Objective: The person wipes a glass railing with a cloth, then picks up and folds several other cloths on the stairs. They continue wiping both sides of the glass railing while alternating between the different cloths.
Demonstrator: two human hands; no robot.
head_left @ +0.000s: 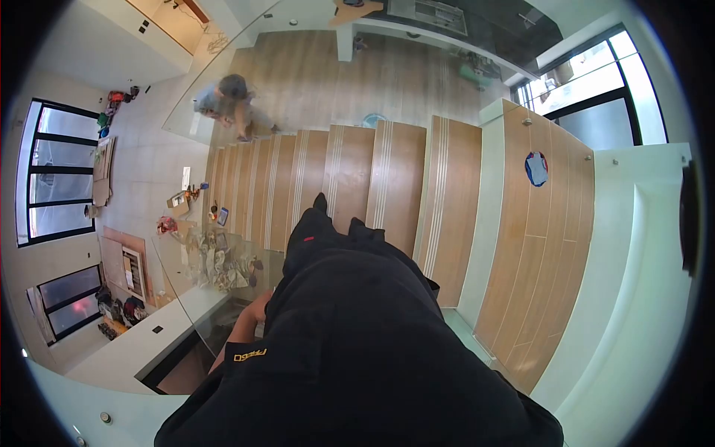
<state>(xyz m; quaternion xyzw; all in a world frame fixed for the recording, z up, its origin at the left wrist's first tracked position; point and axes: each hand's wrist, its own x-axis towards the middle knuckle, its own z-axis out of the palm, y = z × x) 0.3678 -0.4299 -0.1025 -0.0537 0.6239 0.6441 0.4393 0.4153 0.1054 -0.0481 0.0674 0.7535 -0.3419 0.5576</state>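
My left hand [261, 305] hangs low beside my black clothing, close to the glass railing panel [195, 302] on the left side of the stairs. Its fingers are hidden behind my body, and whatever it may hold does not show. My right hand is out of view. Below me, wooden stairs [350, 164] with pale stripes along their edges run down toward the left. A dark shoe tip [320, 201] points forward over one tread.
Beyond the glass, another person [232, 104] crouches near the lower steps. A round, blue-and-red-rimmed thing [536, 169] lies on the tiled landing [521, 283]. A cluttered pile [220, 257] and a cardboard box [179, 203] are on the lower left floor.
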